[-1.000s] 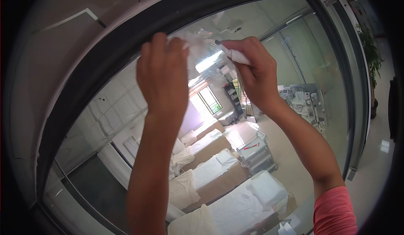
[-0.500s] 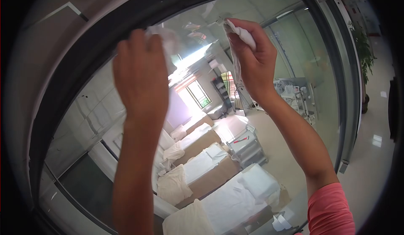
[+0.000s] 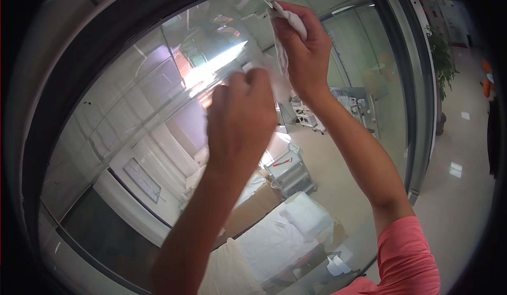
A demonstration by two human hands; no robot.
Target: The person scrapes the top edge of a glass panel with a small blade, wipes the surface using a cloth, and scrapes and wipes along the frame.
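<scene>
A large glass pane (image 3: 132, 99) in a dark frame stands in front of me. My right hand (image 3: 309, 52) is raised near the top, its fingers closed around a folded white cloth (image 3: 293, 23) that hangs down along the palm. A thin tip sticks out above that cloth. Lower and to the left, my left hand (image 3: 243, 118) is up at the glass with its fingers curled, seen from the back and slightly blurred. Whitish cloth shows just past its knuckles; the hand hides most of it.
Dark frame bars (image 3: 391, 47) border the pane. Through the glass I see beds with white sheets (image 3: 274, 245), a grey trolley (image 3: 290, 171) with a red item on top, and a bright light. Outside on the right are a potted plant (image 3: 439, 57) and a shiny corridor floor (image 3: 459, 136).
My left hand has swept right and down across the glass, away from the upper left frame. The right hand, still on its cloth, appears slightly higher and further left as the view shifts.
</scene>
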